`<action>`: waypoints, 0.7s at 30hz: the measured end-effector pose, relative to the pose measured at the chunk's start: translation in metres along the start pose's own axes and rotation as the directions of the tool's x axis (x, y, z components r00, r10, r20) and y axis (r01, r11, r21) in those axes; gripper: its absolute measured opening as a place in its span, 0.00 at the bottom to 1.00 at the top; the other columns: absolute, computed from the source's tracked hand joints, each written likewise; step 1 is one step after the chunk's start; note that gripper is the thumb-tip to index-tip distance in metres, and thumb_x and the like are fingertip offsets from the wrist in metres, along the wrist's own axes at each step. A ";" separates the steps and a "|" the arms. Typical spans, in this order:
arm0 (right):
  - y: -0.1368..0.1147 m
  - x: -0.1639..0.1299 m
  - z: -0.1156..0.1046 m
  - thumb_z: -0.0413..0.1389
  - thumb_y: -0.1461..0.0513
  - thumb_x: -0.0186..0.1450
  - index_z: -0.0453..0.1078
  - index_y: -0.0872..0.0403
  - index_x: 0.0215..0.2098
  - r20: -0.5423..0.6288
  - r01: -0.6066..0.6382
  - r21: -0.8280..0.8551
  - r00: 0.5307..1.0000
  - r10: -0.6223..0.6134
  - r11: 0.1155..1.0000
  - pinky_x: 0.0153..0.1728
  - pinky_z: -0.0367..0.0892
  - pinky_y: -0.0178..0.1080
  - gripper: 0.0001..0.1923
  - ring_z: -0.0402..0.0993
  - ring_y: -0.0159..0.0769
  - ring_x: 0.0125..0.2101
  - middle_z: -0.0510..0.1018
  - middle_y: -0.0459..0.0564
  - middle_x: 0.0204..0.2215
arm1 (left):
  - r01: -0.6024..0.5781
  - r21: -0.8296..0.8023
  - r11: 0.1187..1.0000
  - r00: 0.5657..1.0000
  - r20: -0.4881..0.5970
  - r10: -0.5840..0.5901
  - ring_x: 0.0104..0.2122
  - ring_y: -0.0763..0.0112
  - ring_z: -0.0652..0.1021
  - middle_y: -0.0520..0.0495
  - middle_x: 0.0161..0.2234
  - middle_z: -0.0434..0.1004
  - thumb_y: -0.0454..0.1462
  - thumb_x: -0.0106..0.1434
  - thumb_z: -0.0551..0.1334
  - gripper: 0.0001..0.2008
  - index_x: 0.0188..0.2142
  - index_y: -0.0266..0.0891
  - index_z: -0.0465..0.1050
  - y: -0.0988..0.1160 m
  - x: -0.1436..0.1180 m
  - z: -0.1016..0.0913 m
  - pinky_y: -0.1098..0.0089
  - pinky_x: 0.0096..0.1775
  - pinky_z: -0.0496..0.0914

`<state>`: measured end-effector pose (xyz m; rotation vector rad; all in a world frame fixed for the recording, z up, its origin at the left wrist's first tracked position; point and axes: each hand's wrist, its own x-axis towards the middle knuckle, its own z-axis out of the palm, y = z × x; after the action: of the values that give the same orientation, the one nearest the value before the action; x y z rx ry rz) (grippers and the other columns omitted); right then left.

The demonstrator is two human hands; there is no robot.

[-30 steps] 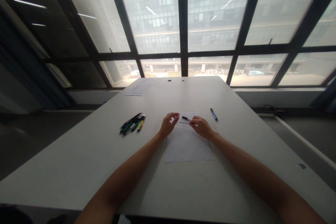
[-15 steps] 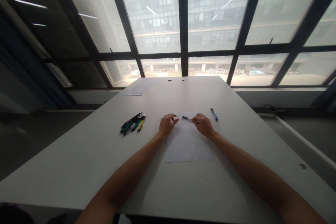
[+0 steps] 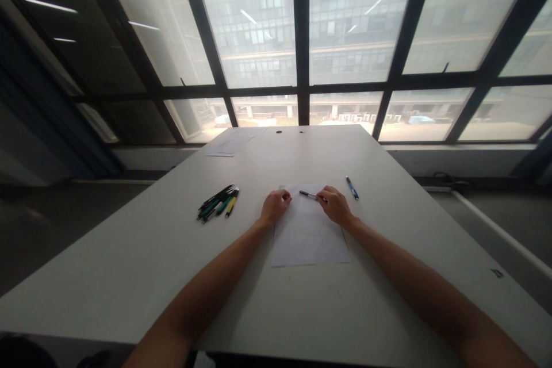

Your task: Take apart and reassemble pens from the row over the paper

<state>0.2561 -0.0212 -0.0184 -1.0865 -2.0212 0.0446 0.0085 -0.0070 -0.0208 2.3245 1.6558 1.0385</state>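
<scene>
My right hand [image 3: 333,205] is closed around one end of a slim pen [image 3: 307,194]. The pen's dark end points left, over the upper part of a white sheet of paper [image 3: 310,241]. At the sheet's left edge is my left hand [image 3: 276,206], its thumb and fingertips drawn together, with nothing visible in them. A small gap separates these fingertips from the pen's dark end.
A pile of several pens [image 3: 214,204], dark, green and yellow, lies to the left on the white table [image 3: 129,264]. A blue pen [image 3: 352,188] lies right of the sheet. More papers [image 3: 230,144] rest at the far left, before the windows.
My left hand has gone from spread thumb and fingers to fingertips closed together. My right hand and the pen are almost in the same place.
</scene>
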 end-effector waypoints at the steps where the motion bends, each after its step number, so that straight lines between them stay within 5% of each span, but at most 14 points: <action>1: 0.000 0.000 0.000 0.54 0.64 0.67 0.73 0.52 0.31 0.000 0.000 -0.001 1.000 0.000 1.000 0.39 0.63 0.36 0.08 0.70 0.36 0.35 0.74 0.49 0.31 | -0.004 -0.001 1.000 1.000 -0.002 0.004 0.34 0.63 0.77 0.47 0.31 0.80 0.35 0.59 0.63 0.03 0.32 0.41 0.77 -0.001 0.000 0.001 0.65 0.40 0.70; 21: -0.001 0.000 0.000 0.55 0.65 0.67 0.74 0.52 0.32 0.035 0.029 0.051 0.999 -0.030 0.998 0.39 0.64 0.36 0.08 0.70 0.36 0.36 0.75 0.49 0.32 | -0.049 -0.290 0.956 0.991 -0.131 0.011 0.30 0.70 0.75 0.49 0.32 0.81 0.40 0.62 0.63 0.07 0.33 0.41 0.79 0.007 0.000 -0.006 0.68 0.39 0.70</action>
<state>0.2556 -0.0217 -0.0183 -1.0310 -2.0567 0.0997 0.0105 -0.0112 -0.0130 2.1360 1.3942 1.3615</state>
